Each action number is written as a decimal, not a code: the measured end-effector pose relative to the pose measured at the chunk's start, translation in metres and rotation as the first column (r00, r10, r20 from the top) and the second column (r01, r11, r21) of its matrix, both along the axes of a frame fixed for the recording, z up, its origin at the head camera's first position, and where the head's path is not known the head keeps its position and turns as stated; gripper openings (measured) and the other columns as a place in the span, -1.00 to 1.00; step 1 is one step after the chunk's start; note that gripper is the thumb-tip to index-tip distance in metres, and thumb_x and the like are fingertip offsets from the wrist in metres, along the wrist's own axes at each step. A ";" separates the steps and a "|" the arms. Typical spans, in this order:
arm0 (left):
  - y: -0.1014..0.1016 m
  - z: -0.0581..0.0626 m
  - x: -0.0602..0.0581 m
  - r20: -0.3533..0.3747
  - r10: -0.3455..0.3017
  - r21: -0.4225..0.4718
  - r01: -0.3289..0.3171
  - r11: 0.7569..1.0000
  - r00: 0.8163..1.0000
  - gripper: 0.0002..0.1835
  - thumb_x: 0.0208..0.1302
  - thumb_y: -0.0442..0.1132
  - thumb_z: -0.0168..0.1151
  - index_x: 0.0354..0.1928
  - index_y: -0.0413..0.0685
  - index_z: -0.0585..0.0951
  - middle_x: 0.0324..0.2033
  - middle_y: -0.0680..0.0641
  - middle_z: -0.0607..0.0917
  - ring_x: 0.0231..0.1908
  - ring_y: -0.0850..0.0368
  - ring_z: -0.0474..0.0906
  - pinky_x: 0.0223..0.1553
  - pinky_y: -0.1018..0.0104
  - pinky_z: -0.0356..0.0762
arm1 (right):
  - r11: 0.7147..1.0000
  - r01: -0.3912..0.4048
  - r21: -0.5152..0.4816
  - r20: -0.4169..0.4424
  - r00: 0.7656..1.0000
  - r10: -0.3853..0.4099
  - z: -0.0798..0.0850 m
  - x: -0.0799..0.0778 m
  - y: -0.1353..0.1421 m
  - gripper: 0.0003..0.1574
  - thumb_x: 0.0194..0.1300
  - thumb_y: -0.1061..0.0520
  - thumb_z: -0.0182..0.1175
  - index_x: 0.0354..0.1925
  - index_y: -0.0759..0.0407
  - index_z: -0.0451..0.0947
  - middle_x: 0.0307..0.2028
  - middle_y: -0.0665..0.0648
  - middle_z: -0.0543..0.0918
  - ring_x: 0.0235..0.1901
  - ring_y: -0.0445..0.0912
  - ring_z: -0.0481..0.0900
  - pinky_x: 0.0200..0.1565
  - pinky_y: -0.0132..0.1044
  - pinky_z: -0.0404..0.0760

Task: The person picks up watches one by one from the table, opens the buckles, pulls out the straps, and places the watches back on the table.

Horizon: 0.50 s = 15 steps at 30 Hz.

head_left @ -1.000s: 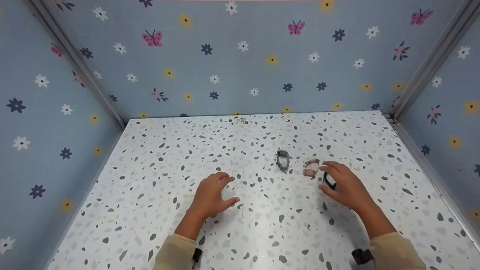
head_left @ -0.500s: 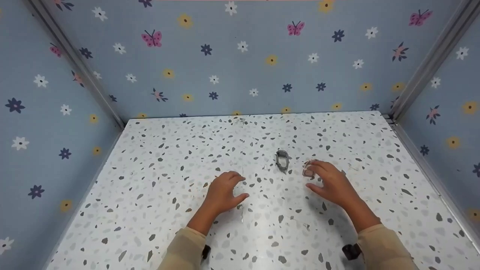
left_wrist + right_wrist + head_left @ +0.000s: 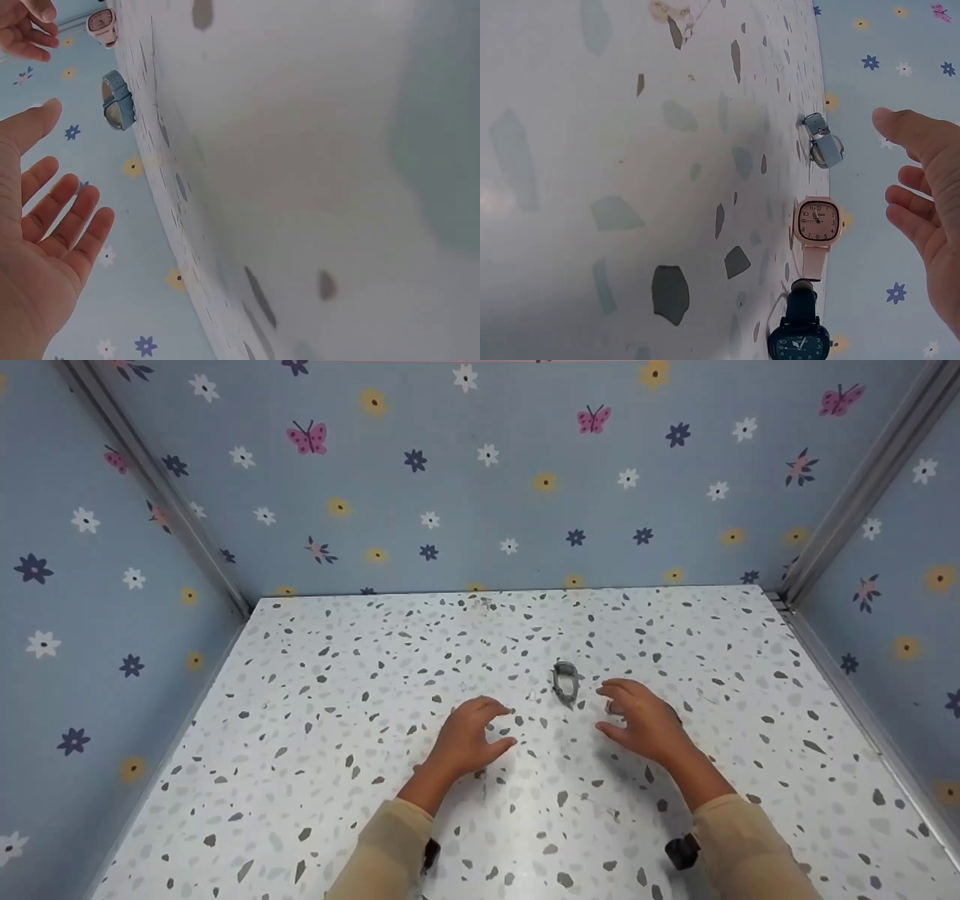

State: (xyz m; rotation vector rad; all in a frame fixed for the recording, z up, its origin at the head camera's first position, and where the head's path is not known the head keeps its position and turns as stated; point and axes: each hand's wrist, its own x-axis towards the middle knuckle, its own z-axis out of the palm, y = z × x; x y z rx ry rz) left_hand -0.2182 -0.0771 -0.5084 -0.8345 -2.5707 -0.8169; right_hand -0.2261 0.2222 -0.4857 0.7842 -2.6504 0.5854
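Observation:
Three wristwatches stand in a slanting row on the speckled table. The grey-blue watch (image 3: 566,667) is left of my right hand (image 3: 641,720), its strap closed into a loop. A pink watch (image 3: 817,223) with a squarish dial is mostly hidden behind that hand's fingers in the head view. The black watch (image 3: 799,346) is nearest in the right wrist view. My right hand hovers over the row, thumb and fingers apart, holding nothing. My left hand (image 3: 471,739) is held above the table, left of the watches, with relaxed, spread fingers and nothing in it.
Flower-patterned blue panels (image 3: 450,495) close off the back and both sides of the white speckled table (image 3: 360,660). Metal corner posts (image 3: 161,487) stand at the back. Dark wrist devices (image 3: 682,851) sit at the sleeves.
My right hand has moved left from the black watch, across the pink one, toward the grey-blue one. My left hand has drifted right and slightly forward. The grey-blue watch has stayed in place.

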 end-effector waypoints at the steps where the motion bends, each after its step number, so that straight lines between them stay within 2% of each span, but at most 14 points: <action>1: 0.001 0.000 -0.002 0.017 0.000 0.009 0.000 1.000 1.000 -0.62 -0.05 -0.06 0.35 -0.15 -0.02 0.58 -0.20 0.04 0.56 -0.15 0.15 0.48 -0.15 0.27 0.46 | 1.000 -0.002 -0.005 0.006 1.000 0.002 -0.001 -0.002 -0.001 -0.42 -0.06 0.04 0.35 -0.03 0.13 0.45 0.00 0.11 0.46 -0.02 -0.04 0.41 -0.13 -0.14 0.50; 5: 0.003 0.000 -0.009 0.077 0.002 0.051 -0.006 0.999 0.997 -0.62 -0.03 -0.09 0.34 -0.14 -0.06 0.58 -0.18 0.02 0.57 -0.12 0.14 0.47 -0.09 0.26 0.44 | 0.999 -0.003 -0.042 0.048 0.999 0.005 -0.006 -0.010 -0.006 -0.43 -0.04 0.08 0.34 -0.02 0.17 0.45 0.00 0.12 0.47 -0.10 -0.04 0.45 -0.14 -0.15 0.49; 7: 0.004 0.000 -0.013 0.092 0.007 0.071 -0.014 0.997 0.996 -0.61 -0.03 -0.09 0.33 -0.13 -0.08 0.59 -0.19 0.01 0.57 -0.13 0.14 0.48 -0.10 0.25 0.45 | 0.998 0.005 -0.057 0.065 0.998 -0.001 -0.008 -0.015 -0.009 -0.42 -0.04 0.08 0.34 -0.02 0.18 0.45 0.01 0.13 0.46 -0.19 -0.04 0.48 -0.17 -0.16 0.49; 9: 0.005 -0.001 -0.016 0.102 0.016 0.092 -0.026 0.995 0.995 -0.62 -0.03 -0.10 0.34 -0.14 -0.09 0.59 -0.20 0.02 0.58 -0.17 0.15 0.49 -0.13 0.27 0.46 | 0.997 0.011 -0.077 0.072 0.997 -0.006 -0.009 -0.020 -0.013 -0.42 -0.05 0.11 0.34 -0.01 0.20 0.45 0.01 0.15 0.46 -0.20 -0.02 0.49 -0.16 -0.13 0.48; 15: 0.007 -0.005 -0.020 0.146 0.036 0.131 -0.055 0.990 0.989 -0.64 -0.03 -0.11 0.34 -0.15 -0.09 0.60 -0.25 0.02 0.59 -0.27 0.13 0.52 -0.27 0.31 0.50 | 0.995 0.030 -0.097 0.090 0.996 -0.021 -0.012 -0.036 -0.023 -0.42 -0.06 0.15 0.34 -0.01 0.22 0.45 0.00 0.18 0.46 0.01 0.04 0.40 -0.01 -0.08 0.41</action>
